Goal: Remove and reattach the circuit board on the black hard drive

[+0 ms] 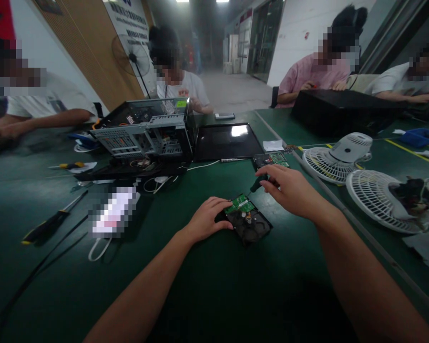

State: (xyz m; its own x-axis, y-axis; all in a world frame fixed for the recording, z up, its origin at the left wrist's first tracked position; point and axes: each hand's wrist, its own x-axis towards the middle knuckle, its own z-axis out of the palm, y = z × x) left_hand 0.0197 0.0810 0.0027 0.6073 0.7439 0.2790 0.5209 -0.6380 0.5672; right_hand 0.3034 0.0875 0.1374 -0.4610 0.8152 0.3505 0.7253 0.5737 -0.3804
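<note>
Applying a screwdriver (258, 185) to the green circuit board (240, 204) of a drive (252, 228) appears, in this inspector's judgement, to be the step in hand. The drive lies board side up on the tabletop (214, 286), between the hands and near the middle of the scene.

Right hand (289, 190): grip closed around the screwdriver's dark handle, which leans, shaft down and to the left, toward the board's far right edge. Whether the tip is seated in a screw cannot be told.

Left hand (208, 218): fingers and thumb apart, both touching the drive's left side; whether they clamp it or merely brace it cannot be told. As judged, the next move calls for a steady drive, a shaft lined up with the fastener and even downward pressure; a slanted tip could slip across the board.

Surroundings: a second drive (271, 160) lies beyond the right hand, with a dark panel (229, 141) to its left. An open computer case (143, 138) stands at far left. Nearer on the left lie a phone (114, 212) and a yellow-and-black driver (50, 226). White fan parts (370, 195) occupy the right. People sit along the far side, one in a pink shirt (312, 76).
</note>
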